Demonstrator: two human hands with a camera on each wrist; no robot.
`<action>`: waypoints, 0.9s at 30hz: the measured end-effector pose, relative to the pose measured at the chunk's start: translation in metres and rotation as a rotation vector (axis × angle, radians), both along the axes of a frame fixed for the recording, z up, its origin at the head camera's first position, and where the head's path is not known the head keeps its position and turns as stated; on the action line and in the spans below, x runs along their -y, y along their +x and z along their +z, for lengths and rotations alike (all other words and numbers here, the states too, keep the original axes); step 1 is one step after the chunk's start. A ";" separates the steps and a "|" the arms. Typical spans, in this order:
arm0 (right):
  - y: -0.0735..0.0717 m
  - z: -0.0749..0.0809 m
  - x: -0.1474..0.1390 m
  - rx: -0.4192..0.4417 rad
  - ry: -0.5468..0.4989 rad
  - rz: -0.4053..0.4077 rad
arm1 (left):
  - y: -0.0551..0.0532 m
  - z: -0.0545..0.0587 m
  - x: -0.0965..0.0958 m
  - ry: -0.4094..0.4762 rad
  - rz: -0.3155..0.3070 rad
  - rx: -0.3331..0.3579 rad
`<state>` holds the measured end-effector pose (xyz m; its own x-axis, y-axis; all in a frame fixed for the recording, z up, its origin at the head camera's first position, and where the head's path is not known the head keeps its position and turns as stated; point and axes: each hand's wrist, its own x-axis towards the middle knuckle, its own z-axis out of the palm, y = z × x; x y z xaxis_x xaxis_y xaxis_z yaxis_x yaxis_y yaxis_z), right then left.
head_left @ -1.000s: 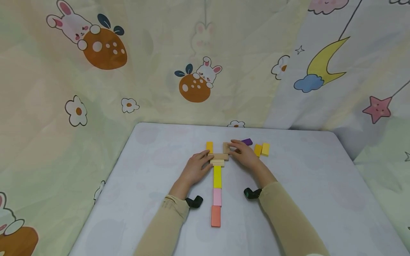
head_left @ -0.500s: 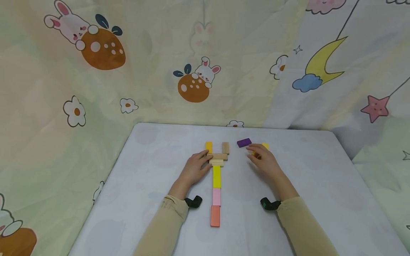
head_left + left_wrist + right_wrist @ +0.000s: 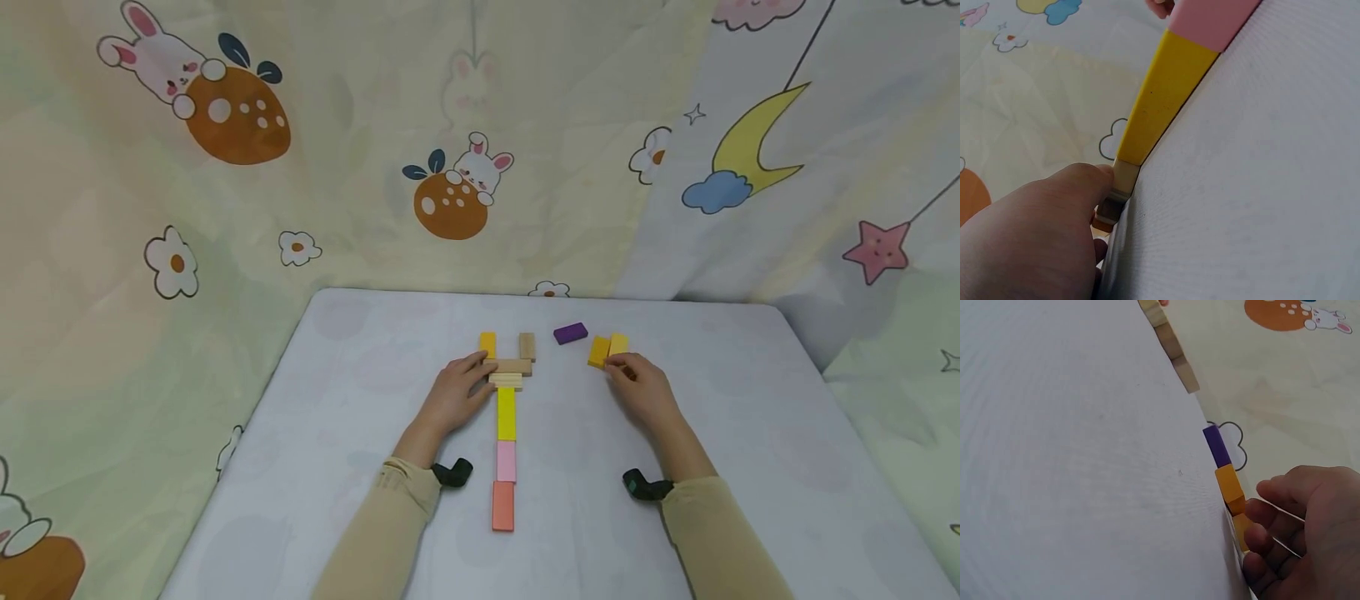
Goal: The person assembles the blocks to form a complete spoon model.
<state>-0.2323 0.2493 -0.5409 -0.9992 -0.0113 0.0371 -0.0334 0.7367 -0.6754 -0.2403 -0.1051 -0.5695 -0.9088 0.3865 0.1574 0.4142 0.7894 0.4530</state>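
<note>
In the head view my left hand (image 3: 456, 392) rests at the left end of two crosswise wooden blocks. These are a tan block (image 3: 513, 367) and, nearer me, a pale stepped block (image 3: 507, 381). In the left wrist view its thumb touches the pale block (image 3: 1125, 177); the other fingers are mostly hidden. My right hand (image 3: 643, 385) is beside an orange-yellow block (image 3: 598, 352) and a yellow block (image 3: 618, 343), fingers bent. In the right wrist view its fingertips (image 3: 1256, 512) lie against these blocks, with a gap between thumb and fingers.
Toward me run a long yellow block (image 3: 507, 414), a pink block (image 3: 506, 462) and a coral block (image 3: 503, 506). Behind the crosswise blocks stand a yellow-orange block (image 3: 488, 343) and a small tan block (image 3: 527, 346). A purple block (image 3: 571, 333) lies near the table's (image 3: 375, 300) back edge.
My right hand has left the small tan block and moved right, past the purple block, to the two yellow blocks. The left hand has stayed in place.
</note>
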 end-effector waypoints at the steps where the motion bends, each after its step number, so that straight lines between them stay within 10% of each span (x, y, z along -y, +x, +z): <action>1: 0.000 -0.001 0.000 0.004 -0.001 -0.003 | 0.000 0.000 0.000 0.002 0.001 0.002; 27: -0.031 -0.023 0.029 0.022 0.098 -0.162 | -0.002 -0.003 0.002 0.017 -0.009 0.003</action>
